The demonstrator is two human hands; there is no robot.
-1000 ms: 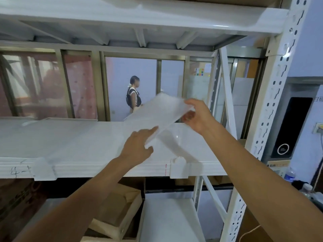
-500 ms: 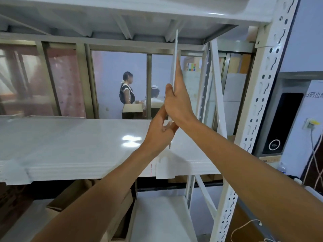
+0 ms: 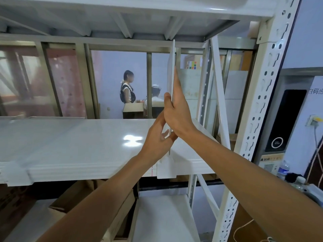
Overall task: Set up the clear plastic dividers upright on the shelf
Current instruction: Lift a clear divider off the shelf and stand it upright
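**Holding a divider upright over the shelf**

Standing in front of you is a white metal rack [image 3: 265, 95] with a glossy white shelf [image 3: 87, 145] at chest height. On its front lip sits a white clip bracket [image 3: 166, 169], right of centre. A second bracket [image 3: 17, 175] is on the lip at far left. The clear plastic divider [image 3: 171, 70] stands on edge, seen almost end-on as a thin vertical strip; its top reaches nearly to the underside of the shelf above, and its lower edge hangs just above the right-hand bracket. Your right hand [image 3: 178, 110] lies flat along the divider's right face, fingers straight and together, thumb on the left face. Your left hand [image 3: 157, 137] is lower, fingers spread loosely at the divider's left side.
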